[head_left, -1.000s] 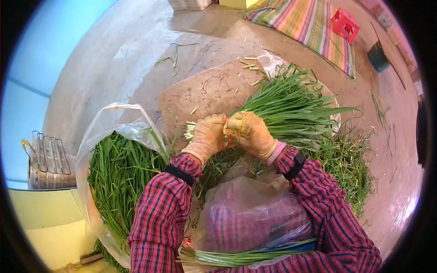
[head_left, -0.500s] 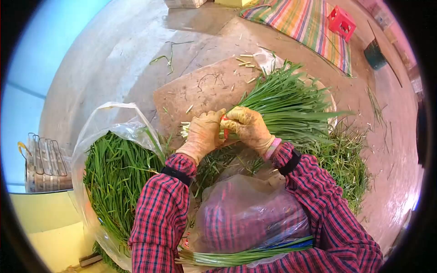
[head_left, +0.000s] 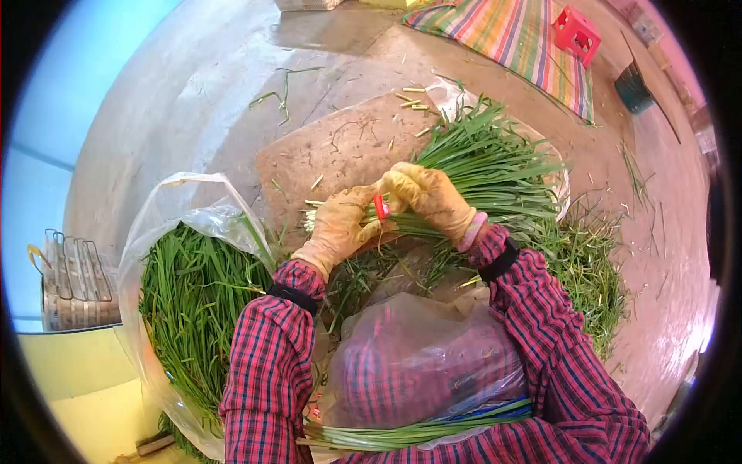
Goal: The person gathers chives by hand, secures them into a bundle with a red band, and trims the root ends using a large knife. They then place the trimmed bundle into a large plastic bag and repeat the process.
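A bunch of garlic chives (head_left: 495, 166) lies across the board in front of me, leaves to the right and pale cut ends to the left. My left hand (head_left: 340, 224), in a yellowed glove, is closed round the stems near those ends. A red tie (head_left: 381, 206) shows at the stems between my hands, with a thin strand hanging below it. My right hand (head_left: 429, 197), gloved too, pinches at the tie with its fingertips close to my left fingers. Its exact hold on the tie is partly hidden.
An open plastic bag (head_left: 193, 309) full of green leaves stands at left. Trimmings (head_left: 587, 278) are heaped at right. Loose chives (head_left: 417, 435) lie across my lap. Farther off are a striped sheet (head_left: 510, 46), a red stool (head_left: 576, 35) and a dark green dustpan (head_left: 634, 89).
My right hand has risen slightly and turned, uncovering more of the red tie. My left hand has shifted a little left and down, still round the stems.
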`<act>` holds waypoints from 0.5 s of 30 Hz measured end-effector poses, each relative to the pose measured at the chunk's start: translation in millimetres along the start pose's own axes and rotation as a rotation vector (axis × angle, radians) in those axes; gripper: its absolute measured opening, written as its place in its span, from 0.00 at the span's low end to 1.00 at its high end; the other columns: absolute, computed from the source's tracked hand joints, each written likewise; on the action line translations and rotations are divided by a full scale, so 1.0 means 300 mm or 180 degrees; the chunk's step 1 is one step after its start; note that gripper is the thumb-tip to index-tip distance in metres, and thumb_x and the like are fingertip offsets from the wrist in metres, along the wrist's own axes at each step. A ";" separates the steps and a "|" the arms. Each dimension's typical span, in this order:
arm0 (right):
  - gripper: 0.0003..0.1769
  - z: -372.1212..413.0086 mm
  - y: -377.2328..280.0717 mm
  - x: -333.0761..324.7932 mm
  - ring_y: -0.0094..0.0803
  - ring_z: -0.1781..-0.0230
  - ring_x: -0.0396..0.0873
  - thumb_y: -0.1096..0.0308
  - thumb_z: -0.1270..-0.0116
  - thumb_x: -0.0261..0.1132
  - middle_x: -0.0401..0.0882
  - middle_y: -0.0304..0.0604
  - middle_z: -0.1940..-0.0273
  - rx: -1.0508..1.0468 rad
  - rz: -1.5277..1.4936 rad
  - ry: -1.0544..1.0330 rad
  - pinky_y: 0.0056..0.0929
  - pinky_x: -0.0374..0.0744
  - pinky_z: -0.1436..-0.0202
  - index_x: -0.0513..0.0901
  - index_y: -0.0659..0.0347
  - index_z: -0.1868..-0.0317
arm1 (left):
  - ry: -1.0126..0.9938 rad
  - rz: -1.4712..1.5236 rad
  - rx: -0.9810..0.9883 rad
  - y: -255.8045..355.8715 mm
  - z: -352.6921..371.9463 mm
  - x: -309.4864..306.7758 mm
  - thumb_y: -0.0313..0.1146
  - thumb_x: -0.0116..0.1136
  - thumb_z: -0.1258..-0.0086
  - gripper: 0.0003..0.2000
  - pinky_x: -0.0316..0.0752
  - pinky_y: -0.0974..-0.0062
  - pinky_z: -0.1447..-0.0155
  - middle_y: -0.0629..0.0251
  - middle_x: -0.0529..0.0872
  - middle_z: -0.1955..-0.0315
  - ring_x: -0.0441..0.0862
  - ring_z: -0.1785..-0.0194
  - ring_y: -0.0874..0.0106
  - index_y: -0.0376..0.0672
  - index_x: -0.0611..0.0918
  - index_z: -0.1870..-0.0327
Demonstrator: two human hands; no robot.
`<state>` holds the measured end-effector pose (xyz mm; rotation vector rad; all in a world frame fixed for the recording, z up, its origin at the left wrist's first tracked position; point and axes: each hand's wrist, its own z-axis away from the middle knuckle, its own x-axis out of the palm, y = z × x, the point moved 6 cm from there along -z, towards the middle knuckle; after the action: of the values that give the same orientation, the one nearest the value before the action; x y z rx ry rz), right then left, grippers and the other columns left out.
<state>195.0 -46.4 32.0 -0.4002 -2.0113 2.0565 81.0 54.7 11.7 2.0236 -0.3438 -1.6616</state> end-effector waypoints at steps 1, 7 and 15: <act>0.11 -0.008 0.015 -0.027 0.24 0.66 0.75 0.61 0.27 0.62 0.79 0.37 0.67 -0.0349 0.0270 0.0310 0.26 0.75 0.60 0.81 0.61 0.56 | 0.0002 0.0005 0.0002 -0.003 0.002 0.003 0.43 0.65 0.39 0.25 0.72 0.62 0.39 0.55 0.82 0.47 0.77 0.42 0.55 0.44 0.78 0.41; 0.14 0.036 -0.089 0.034 0.25 0.63 0.79 0.63 0.34 0.69 0.83 0.42 0.65 -0.0919 0.2379 -0.0401 0.26 0.77 0.58 0.82 0.62 0.53 | -0.0181 0.0135 -0.0036 -0.014 -0.009 0.020 0.46 0.62 0.37 0.31 0.70 0.61 0.38 0.57 0.80 0.44 0.77 0.41 0.56 0.49 0.71 0.32; 0.11 -0.021 -0.067 -0.008 0.38 0.61 0.79 0.61 0.36 0.69 0.80 0.45 0.66 -0.0764 0.1529 -0.0282 0.34 0.76 0.55 0.86 0.59 0.58 | -0.0332 0.0205 -0.0192 0.001 -0.012 -0.001 0.47 0.63 0.38 0.28 0.72 0.61 0.40 0.57 0.81 0.45 0.77 0.43 0.56 0.48 0.76 0.37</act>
<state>199.1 -40.8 52.2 -0.9337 -2.4113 2.1143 84.5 55.5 12.6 1.8672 -0.3862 -1.7210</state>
